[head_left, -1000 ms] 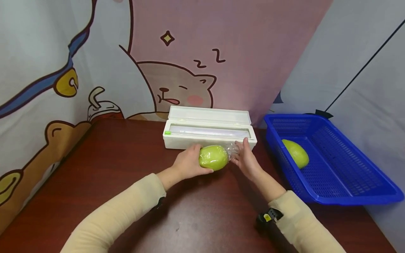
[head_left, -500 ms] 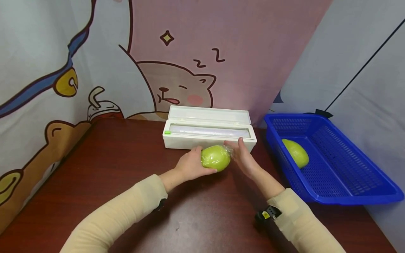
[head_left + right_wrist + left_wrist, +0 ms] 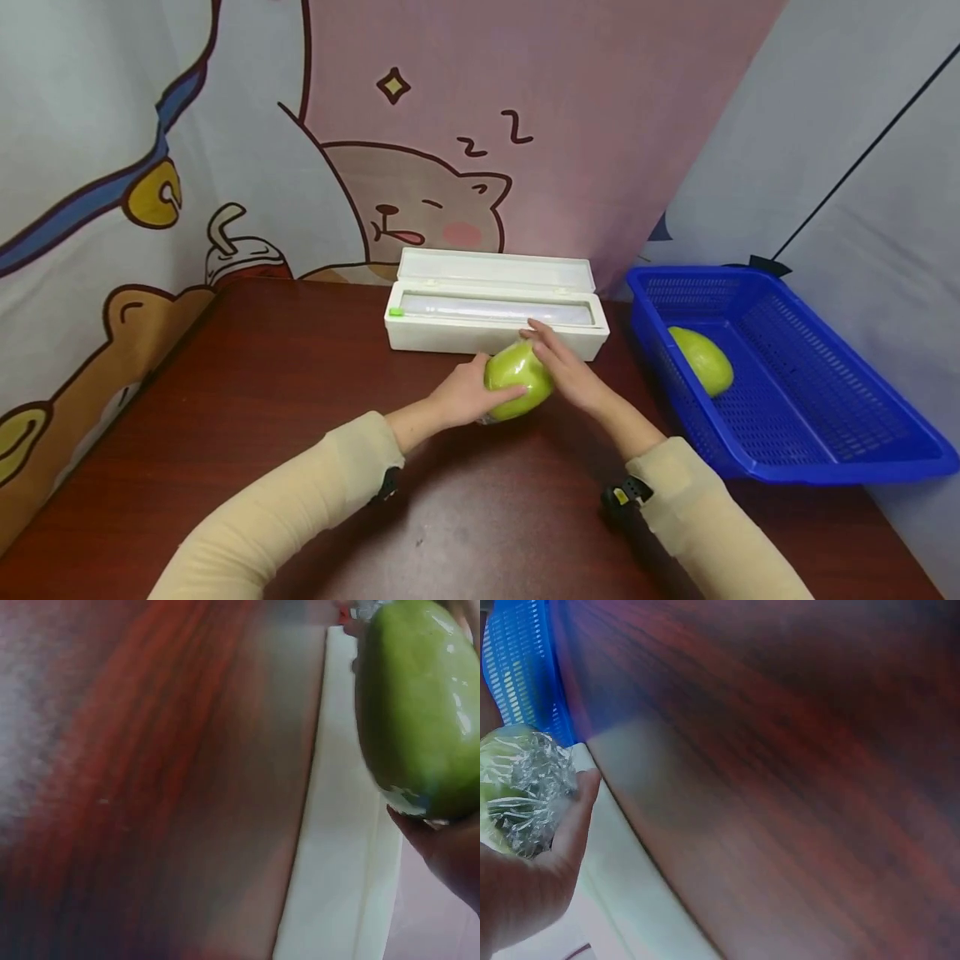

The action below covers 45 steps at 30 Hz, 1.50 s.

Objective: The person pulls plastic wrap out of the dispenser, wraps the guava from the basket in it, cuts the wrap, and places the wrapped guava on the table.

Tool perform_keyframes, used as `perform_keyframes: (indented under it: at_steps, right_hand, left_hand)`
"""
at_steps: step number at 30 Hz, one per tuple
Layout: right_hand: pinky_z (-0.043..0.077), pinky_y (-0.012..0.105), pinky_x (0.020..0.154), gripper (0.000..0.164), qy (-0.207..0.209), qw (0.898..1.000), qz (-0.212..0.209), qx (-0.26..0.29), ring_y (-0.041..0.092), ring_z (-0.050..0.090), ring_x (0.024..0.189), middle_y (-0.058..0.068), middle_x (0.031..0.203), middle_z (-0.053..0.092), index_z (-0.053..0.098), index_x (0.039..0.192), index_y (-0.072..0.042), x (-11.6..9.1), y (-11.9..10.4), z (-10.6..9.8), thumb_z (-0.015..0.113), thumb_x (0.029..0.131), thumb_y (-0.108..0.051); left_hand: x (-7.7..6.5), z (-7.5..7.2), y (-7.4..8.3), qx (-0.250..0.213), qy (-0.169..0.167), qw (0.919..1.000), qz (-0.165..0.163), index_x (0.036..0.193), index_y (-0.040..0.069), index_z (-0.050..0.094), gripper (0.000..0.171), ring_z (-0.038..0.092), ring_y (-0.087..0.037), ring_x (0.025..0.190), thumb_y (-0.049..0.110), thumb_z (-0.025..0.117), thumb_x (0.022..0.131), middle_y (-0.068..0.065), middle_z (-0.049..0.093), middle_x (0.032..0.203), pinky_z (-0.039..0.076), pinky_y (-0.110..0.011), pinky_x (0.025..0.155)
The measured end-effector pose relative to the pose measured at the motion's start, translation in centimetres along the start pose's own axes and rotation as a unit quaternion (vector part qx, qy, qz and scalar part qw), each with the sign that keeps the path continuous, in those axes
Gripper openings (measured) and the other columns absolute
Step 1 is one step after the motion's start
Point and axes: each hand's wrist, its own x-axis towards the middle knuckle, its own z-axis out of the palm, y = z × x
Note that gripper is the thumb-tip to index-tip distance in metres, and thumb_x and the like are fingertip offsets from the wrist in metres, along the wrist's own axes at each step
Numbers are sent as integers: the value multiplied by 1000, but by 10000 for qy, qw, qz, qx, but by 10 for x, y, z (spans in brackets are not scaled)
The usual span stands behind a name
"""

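My left hand (image 3: 459,395) grips a green oval fruit (image 3: 517,379), which looks like a mango, wrapped in clear cling film. In the left wrist view, crumpled film (image 3: 544,795) gathers at the fruit's end beside my thumb. My right hand (image 3: 573,377) lies along the fruit's right side, its fingers nearly straight and against the upper end. Seen from the right wrist, the film lies smooth and shiny over the fruit (image 3: 420,712). Behind the hands stands a white cling film dispenser (image 3: 450,336), lid up, a roll of film (image 3: 495,309) showing inside.
To the right, a blue plastic basket (image 3: 836,479) holds a second green fruit (image 3: 702,360) against its left wall. A green slider (image 3: 396,312) sits at the dispenser's left end. The dark wooden table (image 3: 315,350) meets a printed cloth backdrop (image 3: 585,125).
The fruit has turned, so its bunched film moved from the right end to the lower left. My right hand shifted left onto its upper end, while my left hand moved slightly right.
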Motion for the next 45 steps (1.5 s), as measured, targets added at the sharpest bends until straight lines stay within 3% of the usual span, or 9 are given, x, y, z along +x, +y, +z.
perform_keyframes:
  at_steps: [7, 12, 17, 22, 27, 30, 33, 39, 45]
  right_hand:
    - [44, 17, 88, 50, 305, 9856, 355, 1626, 11, 47, 111, 22, 138, 32, 21, 141, 1, -1, -5, 1, 39, 96, -11]
    - [51, 26, 80, 57, 82, 9887, 731, 1303, 15, 53, 102, 21, 134, 38, 25, 144, -11, 0, -8, 3, 52, 94, -15]
    - [53, 28, 77, 60, -66, 9851, 1068, 1347, 16, 58, 96, 30, 136, 37, 22, 145, -5, 1, -8, 4, 52, 94, -18]
    - [53, 25, 75, 56, 110, 9716, 1486, 1839, 10, 59, 90, 29, 137, 35, 19, 142, -1, 0, -11, 12, 44, 98, -24]
    - [52, 39, 87, 72, -223, 9521, 1691, 2538, 26, 56, 109, 26, 146, 22, -1, 150, -12, -6, -22, 21, 43, 97, -32]
    - [47, 42, 96, 101, -675, 9591, 1508, 2297, 36, 44, 126, 24, 154, 6, -19, 148, -18, -9, -26, 25, 62, 88, -27]
    - [47, 37, 94, 121, -644, 9792, 1207, 1498, 38, 43, 127, 24, 153, 12, -19, 148, -18, -11, -25, 28, 78, 76, -21]
    - [52, 31, 81, 111, 79, 9957, 907, 191, 29, 61, 105, 23, 125, 52, 7, 151, -13, -13, -21, 33, 82, 70, -24]
    - [55, 32, 78, 109, 133, 9977, 350, -562, 27, 62, 100, 21, 120, 57, 9, 151, -11, -18, -22, 31, 81, 71, -29]
  left_hand:
    - [1, -6, -2, -919, -10, 9956, -175, 126, -1, 46, 61, 59, -25, 104, 49, 50, 91, -18, 59, 116, 51, -35, 87]
    - [1, -8, -2, -1015, -135, 9947, 87, 140, 2, 30, 66, 55, -28, 115, 47, 45, 94, -20, 52, 129, 46, -41, 97]
    - [6, -10, 2, -847, -1, 9947, 580, 152, 17, 6, 68, 43, -34, 129, 41, 41, 97, -19, 33, 148, 38, -47, 106]
    - [8, -8, 3, -878, 65, 9957, 291, 149, 17, 21, 56, 50, -36, 122, 41, 34, 100, -20, 44, 140, 42, -48, 101]
    - [9, -9, -2, -1396, 642, 9881, -15, 146, 12, 27, 54, 48, -37, 123, 41, 32, 100, -22, 46, 138, 40, -50, 103]
    - [8, -13, -1, -1879, 690, 9797, -135, 146, 12, 27, 54, 49, -39, 120, 41, 29, 101, -22, 44, 138, 47, -51, 93]
    - [7, -17, 1, -2310, 507, 9711, -311, 146, 12, 26, 54, 52, -39, 114, 42, 27, 101, -24, 43, 135, 54, -48, 80]
    - [4, -17, 4, -2662, 72, 9609, -767, 145, 11, 22, 59, 56, -36, 109, 46, 32, 99, -22, 45, 130, 55, -47, 77]
    - [-2, -25, 10, -2672, -100, 9604, -780, 144, 13, 25, 71, 55, -32, 111, 41, 58, 88, -18, 45, 131, 55, -43, 78]
